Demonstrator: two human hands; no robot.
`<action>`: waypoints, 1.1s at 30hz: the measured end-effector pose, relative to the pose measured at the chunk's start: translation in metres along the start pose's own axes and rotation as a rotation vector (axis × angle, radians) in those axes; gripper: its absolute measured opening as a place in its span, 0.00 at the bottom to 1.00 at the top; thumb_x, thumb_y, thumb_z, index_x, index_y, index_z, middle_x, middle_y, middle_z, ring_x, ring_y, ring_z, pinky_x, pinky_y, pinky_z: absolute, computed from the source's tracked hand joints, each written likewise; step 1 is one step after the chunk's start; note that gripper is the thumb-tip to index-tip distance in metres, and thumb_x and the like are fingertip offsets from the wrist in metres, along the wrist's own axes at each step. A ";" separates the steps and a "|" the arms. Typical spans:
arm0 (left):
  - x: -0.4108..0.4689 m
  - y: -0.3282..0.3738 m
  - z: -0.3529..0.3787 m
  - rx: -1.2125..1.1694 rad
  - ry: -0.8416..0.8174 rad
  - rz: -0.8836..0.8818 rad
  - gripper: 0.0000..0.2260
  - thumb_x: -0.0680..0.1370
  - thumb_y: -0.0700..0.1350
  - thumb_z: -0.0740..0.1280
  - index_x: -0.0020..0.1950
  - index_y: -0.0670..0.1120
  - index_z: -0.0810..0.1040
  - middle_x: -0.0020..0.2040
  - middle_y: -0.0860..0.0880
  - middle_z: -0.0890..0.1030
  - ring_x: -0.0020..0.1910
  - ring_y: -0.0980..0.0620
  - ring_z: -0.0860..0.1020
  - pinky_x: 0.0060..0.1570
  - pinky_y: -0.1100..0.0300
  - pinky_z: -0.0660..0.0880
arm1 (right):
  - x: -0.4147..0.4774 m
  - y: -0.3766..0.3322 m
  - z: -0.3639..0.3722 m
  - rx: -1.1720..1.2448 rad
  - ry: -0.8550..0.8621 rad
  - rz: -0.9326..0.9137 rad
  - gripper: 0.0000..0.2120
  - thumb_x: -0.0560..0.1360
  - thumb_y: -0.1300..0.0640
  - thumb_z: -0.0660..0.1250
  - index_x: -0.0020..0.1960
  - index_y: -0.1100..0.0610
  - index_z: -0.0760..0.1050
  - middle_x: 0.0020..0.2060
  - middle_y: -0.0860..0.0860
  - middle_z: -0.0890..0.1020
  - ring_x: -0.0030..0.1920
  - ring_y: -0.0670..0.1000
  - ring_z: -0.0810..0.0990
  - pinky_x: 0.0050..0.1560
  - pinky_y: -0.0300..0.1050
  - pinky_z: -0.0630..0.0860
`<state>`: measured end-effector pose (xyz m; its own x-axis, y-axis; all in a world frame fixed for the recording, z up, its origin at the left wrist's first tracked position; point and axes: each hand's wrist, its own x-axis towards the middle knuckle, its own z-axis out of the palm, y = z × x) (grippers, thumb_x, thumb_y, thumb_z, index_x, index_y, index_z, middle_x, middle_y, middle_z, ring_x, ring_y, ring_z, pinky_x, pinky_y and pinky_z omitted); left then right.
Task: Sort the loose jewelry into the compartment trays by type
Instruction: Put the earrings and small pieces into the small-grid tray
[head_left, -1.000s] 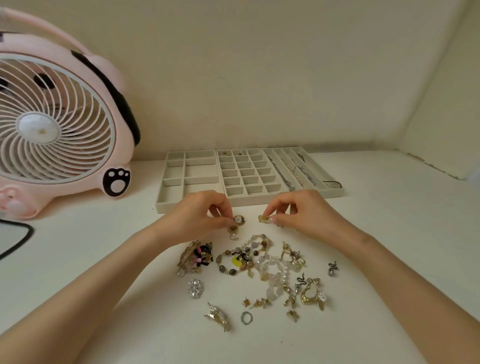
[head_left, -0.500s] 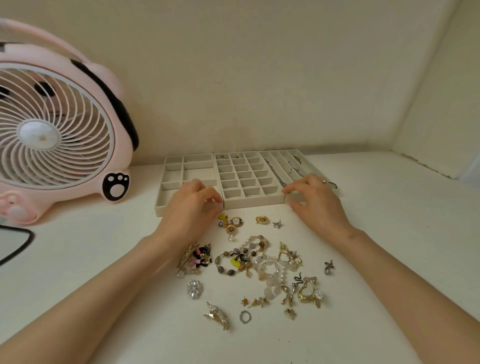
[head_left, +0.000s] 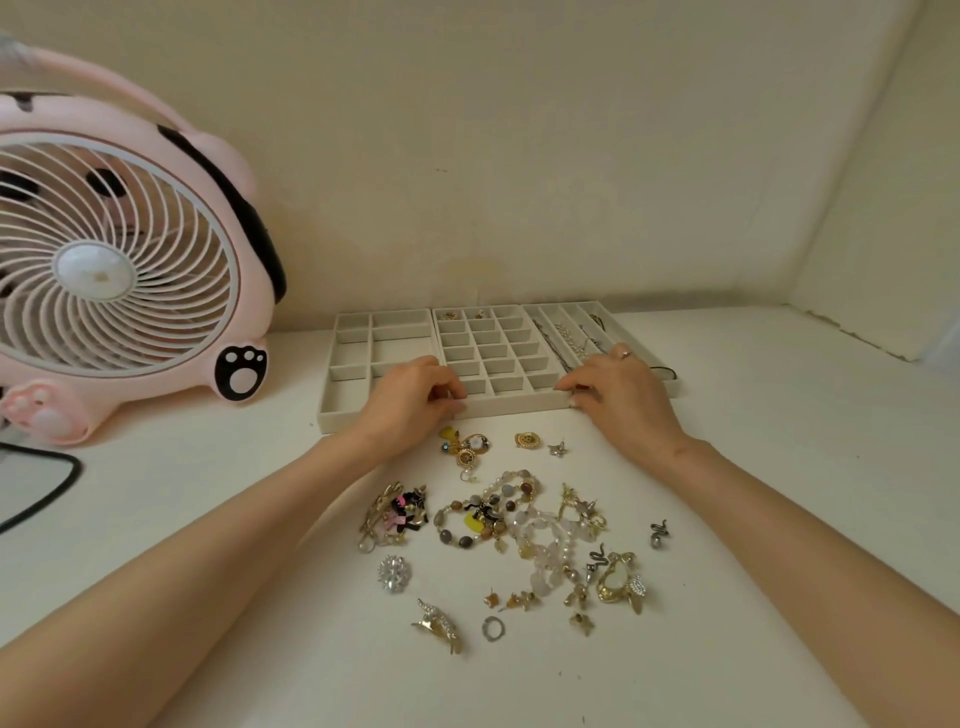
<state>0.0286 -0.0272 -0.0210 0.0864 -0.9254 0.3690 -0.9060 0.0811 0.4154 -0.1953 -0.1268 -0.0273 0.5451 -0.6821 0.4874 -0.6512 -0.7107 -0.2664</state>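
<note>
Three beige compartment trays stand side by side at the back of the table. My left hand (head_left: 410, 400) and my right hand (head_left: 618, 397) each grip a front corner of the middle tray (head_left: 514, 404), which has many small cells. The right tray (head_left: 582, 312) holds chains in long slots. The left tray (head_left: 337, 413) has larger cells. Loose jewelry lies in front of the trays: a gold round earring (head_left: 527, 440), a star stud (head_left: 557, 448), bead bracelets (head_left: 493, 514), a silver brooch (head_left: 395, 571), a gold leaf brooch (head_left: 439, 626) and a ring (head_left: 493, 627).
A pink animal-shaped fan (head_left: 114, 270) stands at the left, close to the left tray. A black cable (head_left: 57, 488) loops at the left edge. Walls close off the back and right side. A snake ring (head_left: 658, 532) lies apart at the right.
Both hands set down the small gold pieces they were pinching and moved forward to the front corners of the middle tray, which they now grip.
</note>
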 end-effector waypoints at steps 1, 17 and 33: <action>0.000 0.000 0.000 0.006 -0.003 0.006 0.05 0.75 0.42 0.69 0.49 0.44 0.81 0.43 0.51 0.74 0.39 0.55 0.71 0.39 0.66 0.64 | 0.001 0.000 0.001 0.003 0.006 -0.005 0.09 0.74 0.63 0.68 0.51 0.54 0.83 0.43 0.50 0.83 0.46 0.48 0.66 0.44 0.38 0.59; -0.039 0.008 -0.011 -0.086 -0.063 0.109 0.03 0.74 0.44 0.71 0.45 0.45 0.81 0.41 0.54 0.75 0.37 0.62 0.71 0.38 0.73 0.66 | -0.038 -0.016 -0.025 0.065 -0.113 -0.006 0.07 0.74 0.60 0.69 0.51 0.55 0.83 0.45 0.48 0.82 0.50 0.51 0.73 0.50 0.46 0.71; -0.079 0.027 -0.021 -0.078 -0.120 0.171 0.02 0.75 0.47 0.68 0.46 0.50 0.80 0.41 0.55 0.76 0.38 0.61 0.73 0.40 0.67 0.69 | -0.092 -0.030 -0.053 0.168 -0.093 0.003 0.13 0.73 0.63 0.70 0.55 0.50 0.81 0.45 0.42 0.77 0.48 0.46 0.75 0.50 0.39 0.69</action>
<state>0.0060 0.0560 -0.0217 -0.1198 -0.9329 0.3397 -0.8681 0.2645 0.4201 -0.2538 -0.0337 -0.0205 0.5947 -0.6917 0.4097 -0.5598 -0.7221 -0.4065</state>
